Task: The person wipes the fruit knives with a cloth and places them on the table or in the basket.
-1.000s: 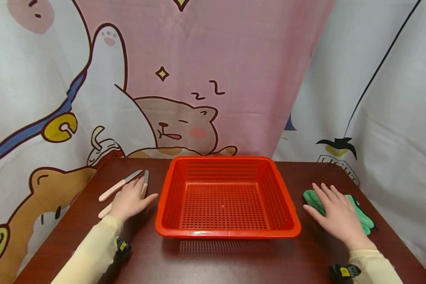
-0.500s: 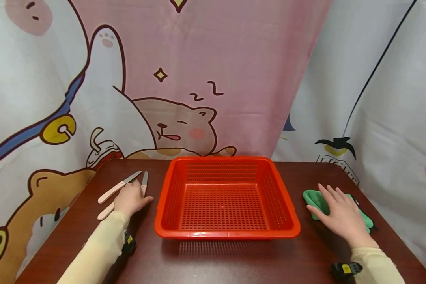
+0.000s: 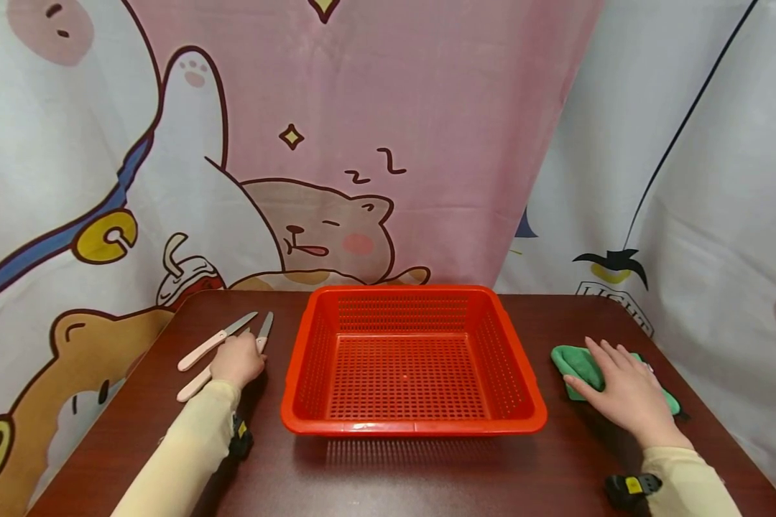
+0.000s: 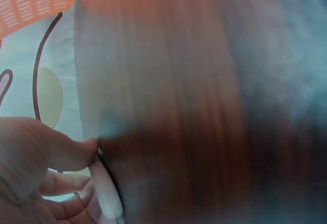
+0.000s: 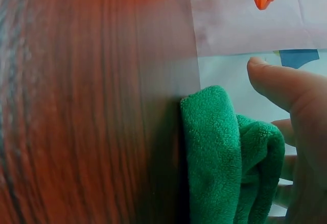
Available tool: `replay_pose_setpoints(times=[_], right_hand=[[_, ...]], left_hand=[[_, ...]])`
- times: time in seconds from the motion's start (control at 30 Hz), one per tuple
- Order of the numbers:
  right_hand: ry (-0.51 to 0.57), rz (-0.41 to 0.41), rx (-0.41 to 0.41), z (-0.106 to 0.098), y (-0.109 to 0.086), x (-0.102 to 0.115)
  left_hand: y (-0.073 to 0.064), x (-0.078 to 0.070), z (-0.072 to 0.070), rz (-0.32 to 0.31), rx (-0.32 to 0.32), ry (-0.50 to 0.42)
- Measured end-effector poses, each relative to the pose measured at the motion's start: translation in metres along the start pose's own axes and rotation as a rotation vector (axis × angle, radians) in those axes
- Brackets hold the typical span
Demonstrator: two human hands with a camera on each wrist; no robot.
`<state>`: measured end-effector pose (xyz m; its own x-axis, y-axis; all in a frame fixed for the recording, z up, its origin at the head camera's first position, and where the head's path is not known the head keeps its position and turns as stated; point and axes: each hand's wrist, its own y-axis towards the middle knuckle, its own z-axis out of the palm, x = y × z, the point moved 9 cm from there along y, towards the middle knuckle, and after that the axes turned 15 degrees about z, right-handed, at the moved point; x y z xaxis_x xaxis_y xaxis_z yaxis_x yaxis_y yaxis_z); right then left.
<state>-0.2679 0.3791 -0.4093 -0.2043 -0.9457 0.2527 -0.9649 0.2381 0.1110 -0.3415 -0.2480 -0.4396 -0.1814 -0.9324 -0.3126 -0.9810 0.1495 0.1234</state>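
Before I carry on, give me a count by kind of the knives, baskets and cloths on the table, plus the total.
Knives: 3, two partly hidden by the left hand
Red basket: 1
Green cloth: 1
Total: 5

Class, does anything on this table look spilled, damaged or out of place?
Nothing looks spilled or damaged. Slightly untidy: the knives left of the red basket point different ways, and the green cloth is bunched, not flat.

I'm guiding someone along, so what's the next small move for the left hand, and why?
Probably a gentle lift, straight up: the left hand pinches a pale knife handle, and two other knives lie close by.
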Motion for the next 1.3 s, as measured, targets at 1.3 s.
replay_pose_setpoints(times=[1.3], right_hand=[[-0.022,0.003,0.07,0.007,0.004,-0.008]], left_hand=[[0.004,-0.013,-0.011,0.147,0.046,-0.032]])
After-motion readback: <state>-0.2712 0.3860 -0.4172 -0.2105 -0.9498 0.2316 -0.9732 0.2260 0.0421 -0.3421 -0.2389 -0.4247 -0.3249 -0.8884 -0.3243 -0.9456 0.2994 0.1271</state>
